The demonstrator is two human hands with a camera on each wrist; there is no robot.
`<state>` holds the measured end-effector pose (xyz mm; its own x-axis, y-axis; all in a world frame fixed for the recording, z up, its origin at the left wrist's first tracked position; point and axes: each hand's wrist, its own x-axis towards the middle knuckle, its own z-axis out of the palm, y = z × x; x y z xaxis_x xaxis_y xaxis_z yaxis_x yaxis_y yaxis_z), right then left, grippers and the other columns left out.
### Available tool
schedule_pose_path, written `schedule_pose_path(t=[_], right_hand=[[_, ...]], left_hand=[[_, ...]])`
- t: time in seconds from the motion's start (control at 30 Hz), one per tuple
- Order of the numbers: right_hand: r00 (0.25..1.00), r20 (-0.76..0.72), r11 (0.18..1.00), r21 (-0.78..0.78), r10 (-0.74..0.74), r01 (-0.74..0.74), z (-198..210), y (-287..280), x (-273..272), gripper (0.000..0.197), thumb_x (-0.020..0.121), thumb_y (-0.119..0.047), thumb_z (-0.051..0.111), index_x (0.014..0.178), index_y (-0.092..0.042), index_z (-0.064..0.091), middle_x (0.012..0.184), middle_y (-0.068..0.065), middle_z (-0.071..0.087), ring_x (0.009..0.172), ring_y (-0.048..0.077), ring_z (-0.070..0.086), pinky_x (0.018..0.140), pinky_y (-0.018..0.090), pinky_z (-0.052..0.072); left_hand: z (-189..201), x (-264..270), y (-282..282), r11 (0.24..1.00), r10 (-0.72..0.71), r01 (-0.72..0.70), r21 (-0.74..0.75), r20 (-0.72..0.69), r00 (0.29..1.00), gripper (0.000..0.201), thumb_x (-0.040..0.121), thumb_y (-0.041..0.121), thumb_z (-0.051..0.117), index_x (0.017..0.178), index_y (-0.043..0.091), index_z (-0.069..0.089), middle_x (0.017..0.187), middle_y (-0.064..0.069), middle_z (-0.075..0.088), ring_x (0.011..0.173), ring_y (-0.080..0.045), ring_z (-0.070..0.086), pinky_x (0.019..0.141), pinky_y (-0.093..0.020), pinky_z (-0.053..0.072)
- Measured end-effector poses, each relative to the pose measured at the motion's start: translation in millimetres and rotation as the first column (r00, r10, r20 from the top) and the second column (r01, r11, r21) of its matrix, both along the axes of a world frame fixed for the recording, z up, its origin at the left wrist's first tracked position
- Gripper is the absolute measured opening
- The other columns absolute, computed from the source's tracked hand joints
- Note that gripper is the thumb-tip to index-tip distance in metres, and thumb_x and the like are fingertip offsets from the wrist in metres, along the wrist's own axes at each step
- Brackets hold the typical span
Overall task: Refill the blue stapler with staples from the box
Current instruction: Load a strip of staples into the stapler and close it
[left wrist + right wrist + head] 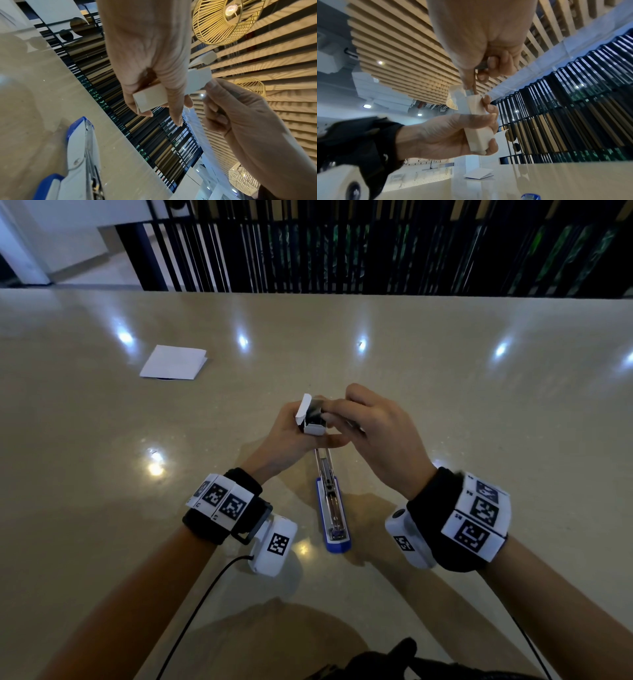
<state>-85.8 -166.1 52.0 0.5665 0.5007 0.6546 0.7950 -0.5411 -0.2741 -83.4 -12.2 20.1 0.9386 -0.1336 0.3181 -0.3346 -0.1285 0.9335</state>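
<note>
the left hand (281, 440) grips the white staple box (312, 417) above the table (445, 392), open end up, while the right hand (376, 433) pinches staples at its mouth, over the opened blue stapler (332, 508) lying lengthwise away from the person.

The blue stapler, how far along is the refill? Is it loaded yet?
Not loaded yet. Done: the blue stapler lies swung open on the table, its metal channel exposed, and the box has its flap open. In hand: the left hand grips the box while the right hand pinches at its mouth, apparently drawing staples out. Left: laying staples in the channel and closing the stapler.
</note>
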Motion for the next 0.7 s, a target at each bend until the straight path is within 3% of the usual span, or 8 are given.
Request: schedule_pose_path(t=[0.1, 0.2, 0.3, 0.37, 0.43, 0.57, 0.63, 0.7], right_hand=[[0.998, -0.043, 0.987, 0.16, 0.039, -0.032, 4, -3, 2, 0.011, 0.089, -0.014, 0.061, 0.094, -0.007, 0.067, 0.073, -0.012, 0.043, 0.061, 0.01, 0.04, 0.053, 0.03, 0.042], [0.998, -0.022, 0.983, 0.173, 0.062, -0.057, 7, -3, 2, 0.007, 0.088, -0.012, 0.063, 0.088, -0.006, 0.068, 0.072, -0.017, 0.033, 0.059, 0.009, 0.038, 0.053, 0.026, 0.04], [0.992, -0.092, 0.977, 0.206, 0.08, -0.06, 5, -4, 5, 0.016, 0.089, -0.019, 0.063, 0.099, -0.007, 0.066, 0.067, -0.023, 0.033, 0.056, 0.001, 0.038, 0.057, 0.011, 0.033], [0.966, -0.224, 0.964, 0.256, 0.132, -0.072, 6, -7, 7, 0.035, 0.085, -0.03, 0.067, 0.111, -0.008, 0.06, 0.063, -0.018, 0.035, 0.055, 0.002, 0.039, 0.055, 0.009, 0.031], [0.93, -0.315, 0.964, 0.241, 0.187, -0.112, 6, -10, 7, 0.052, 0.076, -0.037, 0.075, 0.115, -0.008, 0.057, 0.063, -0.016, 0.037, 0.058, 0.003, 0.044, 0.056, 0.007, 0.033], [0.932, -0.31, 0.981, 0.095, 0.189, -0.167, -2, -14, 13, 0.031, 0.074, -0.035, 0.078, 0.088, -0.017, 0.057, 0.065, -0.02, 0.043, 0.058, 0.001, 0.045, 0.055, 0.009, 0.032], [0.929, -0.332, 0.986, 0.092, 0.164, -0.141, -9, -16, 17, 0.028, 0.078, -0.033, 0.074, 0.08, -0.014, 0.055, 0.065, -0.016, 0.046, 0.056, 0.004, 0.044, 0.053, 0.012, 0.031], [0.928, -0.351, 0.991, 0.09, 0.125, -0.1, -14, -19, 21, 0.03, 0.078, -0.031, 0.074, 0.081, -0.006, 0.058, 0.063, -0.009, 0.048, 0.054, 0.006, 0.043, 0.052, 0.014, 0.031]], left_hand=[[-2, 1, 1, 1.0, 0.031, -0.031, -0.001, -0.011, 0.999, 0.025, 0.069, -0.009, 0.076, 0.086, 0.002, 0.062, 0.081, -0.026, 0.055, 0.074, -0.016, 0.056, 0.065, -0.02, 0.05], [-4, 2, 2, 0.999, 0.043, -0.043, 0.02, -0.009, 0.999, 0.025, 0.069, -0.005, 0.078, 0.088, -0.008, 0.062, 0.088, -0.039, 0.055, 0.075, -0.024, 0.055, 0.065, -0.025, 0.05], [-1, 2, -2, 1.0, 0.018, -0.018, 0.018, -0.003, 1.0, 0.024, 0.07, -0.006, 0.076, 0.089, -0.001, 0.063, 0.086, -0.031, 0.057, 0.078, -0.021, 0.058, 0.067, -0.025, 0.05], [1, 3, -1, 0.998, -0.054, 0.053, -0.03, -0.015, 0.998, 0.029, 0.071, -0.007, 0.073, 0.094, 0.007, 0.06, 0.085, -0.009, 0.059, 0.077, -0.01, 0.06, 0.066, -0.022, 0.052], [-1, 5, 0, 0.991, -0.134, 0.134, -0.016, -0.019, 0.991, 0.029, 0.075, 0.002, 0.068, 0.101, 0.006, 0.055, 0.085, 0.0, 0.057, 0.075, -0.011, 0.056, 0.064, -0.024, 0.051], [-8, 8, -7, 0.979, -0.114, 0.12, 0.162, -0.045, 0.992, 0.05, 0.078, -0.012, 0.067, 0.122, -0.011, 0.042, 0.098, -0.01, 0.056, 0.086, -0.008, 0.058, 0.073, -0.018, 0.05], [-10, 10, -12, 0.974, -0.102, 0.115, 0.197, -0.077, 0.992, 0.058, 0.076, -0.01, 0.07, 0.126, -0.011, 0.04, 0.101, -0.01, 0.057, 0.087, -0.001, 0.059, 0.075, -0.016, 0.051], [-12, 11, -16, 0.975, -0.111, 0.134, 0.179, -0.13, 0.985, 0.065, 0.076, -0.004, 0.072, 0.13, -0.006, 0.036, 0.105, -0.016, 0.057, 0.09, -0.007, 0.059, 0.076, -0.021, 0.052]])
